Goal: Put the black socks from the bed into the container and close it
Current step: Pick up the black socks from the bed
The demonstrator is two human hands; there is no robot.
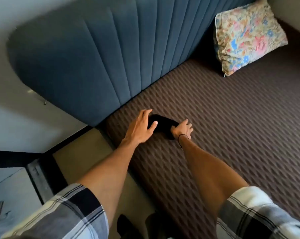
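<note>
Black socks [163, 124] lie on the brown textured bed cover [232, 126] near the bed's left edge, close to the blue headboard. My left hand [141, 126] rests over their left end with fingers spread, thumb touching the fabric. My right hand [182, 129] is curled on their right end, fingers closed into the fabric. Both hands hide part of the socks. No container is in view.
A padded blue headboard [94, 57] runs along the far side. A floral pillow [247, 35] leans at the back right. Beige floor [80, 161] lies left of the bed, with a dark frame [40, 183] and pale surface at lower left.
</note>
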